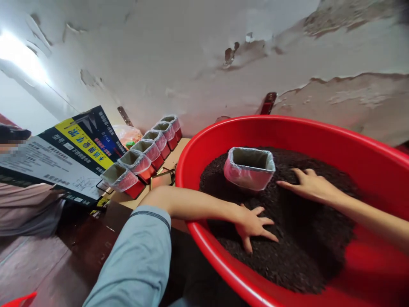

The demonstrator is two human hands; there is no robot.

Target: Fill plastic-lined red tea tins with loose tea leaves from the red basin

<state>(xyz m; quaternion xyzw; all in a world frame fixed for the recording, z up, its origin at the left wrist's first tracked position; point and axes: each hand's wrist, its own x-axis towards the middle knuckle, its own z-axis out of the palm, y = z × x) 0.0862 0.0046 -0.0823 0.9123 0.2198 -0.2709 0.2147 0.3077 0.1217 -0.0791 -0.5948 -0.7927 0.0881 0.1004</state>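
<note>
- I see my left grip [255,226] spread wide, palm down on dark soil [287,260], pinching nothing. Its forearm crosses the near rim of a large red tub [204,170] and runs back to a grey-blue sleeve [137,251].
- My right grip [311,185] is open too, fingers loosely apart over the soil, to the right of the left grip and a little farther away. I cannot tell how firmly its fingertips touch the soil.
- A plastic-lined pot [249,177] stands on the soil inside the tub, beyond the left grip and to the left of the right grip. Neither grip touches it. Clear film folds over its rim, and its inside is too shadowed for me to read.
- Well left of the left grip, outside the tub, six red pots [136,189] stand in a slanting row on a light brown table [123,199], each lined with clear film.
- Farther left of the grips, a large printed box [70,157] in black, white and yellow sits tilted, with part of another person [28,209] behind it.
- Beyond both grips rises a pale wall [179,64] with peeling patches.
</note>
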